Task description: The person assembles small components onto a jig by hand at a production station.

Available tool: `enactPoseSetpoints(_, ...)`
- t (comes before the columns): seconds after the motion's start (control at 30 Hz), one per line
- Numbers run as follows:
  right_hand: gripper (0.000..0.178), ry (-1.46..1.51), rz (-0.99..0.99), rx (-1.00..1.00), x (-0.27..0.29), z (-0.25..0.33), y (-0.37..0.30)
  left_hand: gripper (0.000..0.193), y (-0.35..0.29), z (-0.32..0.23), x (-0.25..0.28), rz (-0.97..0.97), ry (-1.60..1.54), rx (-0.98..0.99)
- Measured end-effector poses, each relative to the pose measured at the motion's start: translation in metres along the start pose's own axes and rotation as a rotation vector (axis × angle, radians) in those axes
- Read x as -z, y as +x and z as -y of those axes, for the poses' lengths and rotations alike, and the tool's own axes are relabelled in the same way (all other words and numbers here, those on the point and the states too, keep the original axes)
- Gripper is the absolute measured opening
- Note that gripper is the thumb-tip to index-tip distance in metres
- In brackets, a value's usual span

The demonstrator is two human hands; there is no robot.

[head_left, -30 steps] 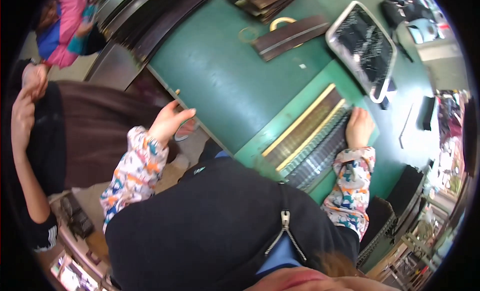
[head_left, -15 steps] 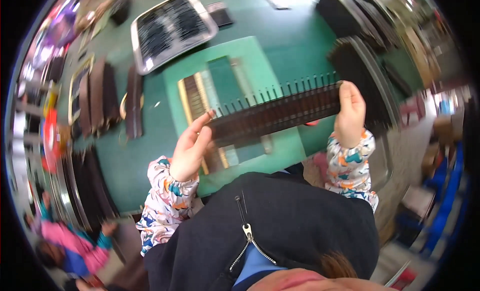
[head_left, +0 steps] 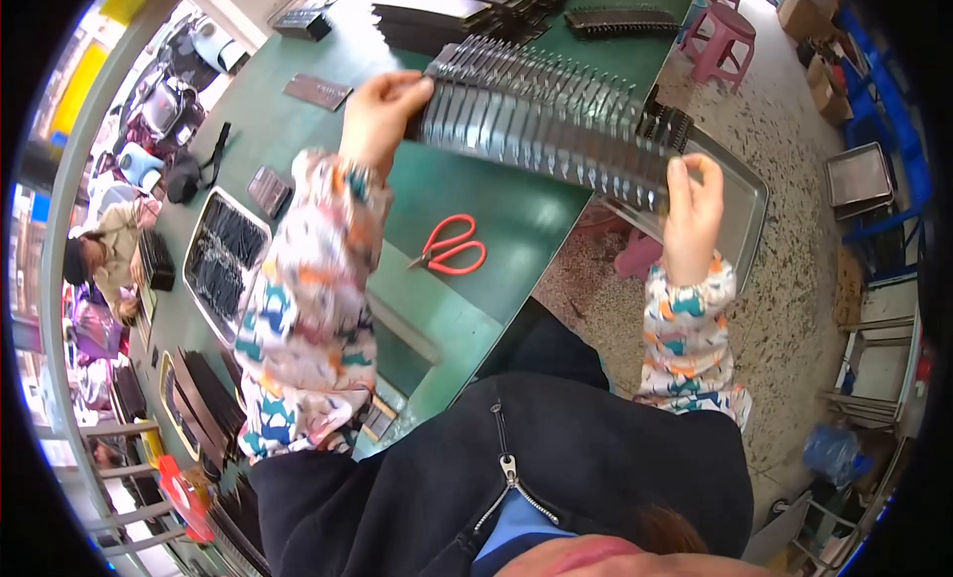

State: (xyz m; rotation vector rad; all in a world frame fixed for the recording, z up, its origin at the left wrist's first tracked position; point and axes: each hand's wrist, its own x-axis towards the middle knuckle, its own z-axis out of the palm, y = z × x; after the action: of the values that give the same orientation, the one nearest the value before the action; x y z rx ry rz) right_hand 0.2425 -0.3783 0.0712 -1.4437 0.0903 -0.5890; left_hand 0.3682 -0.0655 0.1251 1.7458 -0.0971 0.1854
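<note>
A long dark strip (head_left: 541,140) with a row of thin upright pins along it stretches between my two hands over the right edge of the table. My left hand (head_left: 382,119) pinches its left end between thumb and fingers. At the other end, my right hand (head_left: 693,220) grips the corner the same way. Rows of similar pins (head_left: 536,66) show just behind the strip; whether they belong to strips lying beneath cannot be made out. Red-handled scissors (head_left: 457,257) lie on the green table below the strip, near my left sleeve.
A metal tray (head_left: 751,195) juts past the table edge on the right. Dark strips (head_left: 422,26) are stacked at the far side. Another tray (head_left: 189,250) of black pins lies left, beyond my left arm. A co-worker (head_left: 117,259) sits farther left. A pink stool (head_left: 720,41) stands far right.
The view has turned to the right. My hands have carried the strip from above the green board to the stacked strips by the table's right edge, and the scissors now show.
</note>
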Motion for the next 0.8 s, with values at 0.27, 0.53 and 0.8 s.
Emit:
enactPoseSetpoints(0.27,0.024,-0.213,0.095,-0.039,-0.007,-0.036,0.080,0.038,0.134,0.036,-0.019,0.169,0.506,-0.028)
enactPoseSetpoints(0.53,0.065,0.048,-0.038,0.186,-0.042,-0.071,0.087,0.064,0.133,0.074,-0.023,0.426,-0.294,0.243)
enactPoseSetpoints(0.8,0.078,0.048,-0.068,0.168,-0.064,-0.083,0.094,0.068,0.139,0.073,-0.020,0.451,-0.635,0.545)
